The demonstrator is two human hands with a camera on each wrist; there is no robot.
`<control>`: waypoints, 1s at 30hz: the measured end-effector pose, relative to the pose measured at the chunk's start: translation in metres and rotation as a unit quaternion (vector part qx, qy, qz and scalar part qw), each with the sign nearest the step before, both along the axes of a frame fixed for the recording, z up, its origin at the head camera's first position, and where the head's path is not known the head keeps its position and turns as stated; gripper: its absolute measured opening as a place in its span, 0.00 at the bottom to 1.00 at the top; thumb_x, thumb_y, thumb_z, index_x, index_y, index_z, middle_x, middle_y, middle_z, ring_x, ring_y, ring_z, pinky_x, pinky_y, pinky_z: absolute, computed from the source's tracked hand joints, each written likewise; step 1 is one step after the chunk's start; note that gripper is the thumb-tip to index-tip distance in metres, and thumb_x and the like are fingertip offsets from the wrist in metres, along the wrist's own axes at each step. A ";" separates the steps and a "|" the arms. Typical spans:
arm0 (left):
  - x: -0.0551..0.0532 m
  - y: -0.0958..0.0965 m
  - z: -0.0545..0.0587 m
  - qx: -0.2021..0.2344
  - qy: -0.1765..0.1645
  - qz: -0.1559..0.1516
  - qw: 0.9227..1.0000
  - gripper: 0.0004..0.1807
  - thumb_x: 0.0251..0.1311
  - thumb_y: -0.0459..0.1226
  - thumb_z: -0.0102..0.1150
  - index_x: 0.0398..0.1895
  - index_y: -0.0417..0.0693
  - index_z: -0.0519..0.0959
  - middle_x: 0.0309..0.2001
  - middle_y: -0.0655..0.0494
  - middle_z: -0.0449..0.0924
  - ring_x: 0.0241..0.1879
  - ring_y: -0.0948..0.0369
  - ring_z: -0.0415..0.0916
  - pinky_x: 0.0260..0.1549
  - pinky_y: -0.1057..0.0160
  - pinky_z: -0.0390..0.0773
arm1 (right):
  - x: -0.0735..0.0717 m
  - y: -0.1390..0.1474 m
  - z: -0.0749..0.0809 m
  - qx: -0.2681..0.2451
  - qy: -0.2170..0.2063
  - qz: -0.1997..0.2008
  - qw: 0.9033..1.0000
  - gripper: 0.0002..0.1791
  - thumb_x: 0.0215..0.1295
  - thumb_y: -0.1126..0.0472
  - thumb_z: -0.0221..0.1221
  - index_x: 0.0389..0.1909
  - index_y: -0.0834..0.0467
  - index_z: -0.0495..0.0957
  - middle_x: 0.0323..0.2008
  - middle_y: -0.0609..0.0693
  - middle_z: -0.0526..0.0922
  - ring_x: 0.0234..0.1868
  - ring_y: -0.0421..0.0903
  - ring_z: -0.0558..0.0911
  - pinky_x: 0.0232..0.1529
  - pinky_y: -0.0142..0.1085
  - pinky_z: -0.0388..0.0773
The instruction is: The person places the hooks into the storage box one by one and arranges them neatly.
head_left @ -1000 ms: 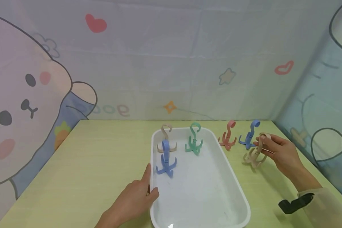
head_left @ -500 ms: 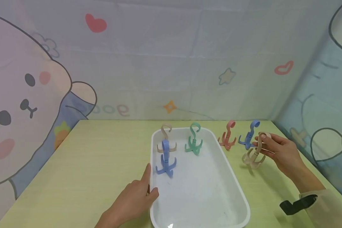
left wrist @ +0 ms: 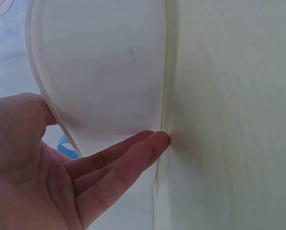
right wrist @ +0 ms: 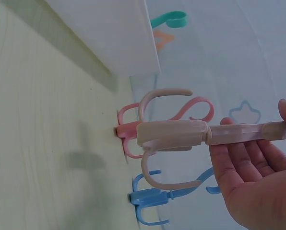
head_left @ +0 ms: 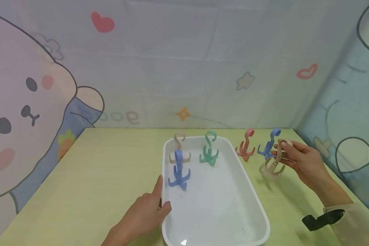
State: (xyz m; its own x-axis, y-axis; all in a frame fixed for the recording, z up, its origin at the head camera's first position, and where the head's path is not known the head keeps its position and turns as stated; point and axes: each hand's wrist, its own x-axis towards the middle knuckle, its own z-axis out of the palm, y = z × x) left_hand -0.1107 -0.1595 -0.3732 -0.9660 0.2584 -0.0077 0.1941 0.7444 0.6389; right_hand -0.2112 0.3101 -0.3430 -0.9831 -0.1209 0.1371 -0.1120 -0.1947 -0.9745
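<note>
My right hand (head_left: 307, 165) grips a beige four-prong hook hanger (right wrist: 172, 134) by its curved top. The hanger is held tilted just off the table, its shadow falling below in the right wrist view. My left hand (head_left: 142, 213) holds the left side of a white tray (head_left: 215, 205), thumb over the rim and fingers along the outer wall. Standing in the tray are a blue hook hanger (head_left: 179, 176), a beige one (head_left: 179, 143) partly hidden behind it, and a green one (head_left: 209, 155).
A pink hook hanger (head_left: 246, 148) and another blue hook hanger (head_left: 267, 148) stand on the table right of the tray, near the back edge. A printed cloth backdrop (head_left: 184, 65) rises behind the yellowish table (head_left: 95, 184).
The beige hanger in my right hand has shifted slightly left and tilted more. My left hand and the tray stay put.
</note>
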 end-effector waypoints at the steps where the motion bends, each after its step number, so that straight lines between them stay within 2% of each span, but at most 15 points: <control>1: 0.000 0.000 0.000 -0.001 0.001 0.000 1.000 0.45 0.72 0.43 0.54 0.85 0.38 0.47 0.31 0.62 0.83 0.25 0.64 0.71 0.25 0.64 0.68 | 0.000 -0.001 0.001 -0.002 0.001 0.001 1.000 0.13 0.80 0.62 0.55 0.50 0.49 0.88 0.45 0.43 0.92 0.46 0.41 0.91 0.47 0.32 0.86; 11: 0.001 0.000 0.001 0.000 0.004 0.001 1.000 0.45 0.72 0.43 0.54 0.85 0.37 0.47 0.31 0.61 0.83 0.24 0.64 0.71 0.25 0.64 0.68 | 0.002 -0.007 0.008 -0.017 0.004 0.014 1.000 0.14 0.81 0.64 0.54 0.51 0.50 0.89 0.46 0.45 0.92 0.47 0.42 0.91 0.48 0.33 0.86; 30: 0.001 0.001 0.002 -0.002 0.004 0.003 1.000 0.45 0.71 0.43 0.54 0.85 0.37 0.48 0.32 0.61 0.84 0.26 0.64 0.72 0.27 0.64 0.69 | 0.010 -0.026 0.023 -0.031 0.044 0.038 0.998 0.16 0.81 0.68 0.51 0.54 0.58 0.87 0.47 0.49 0.92 0.48 0.46 0.92 0.52 0.35 0.86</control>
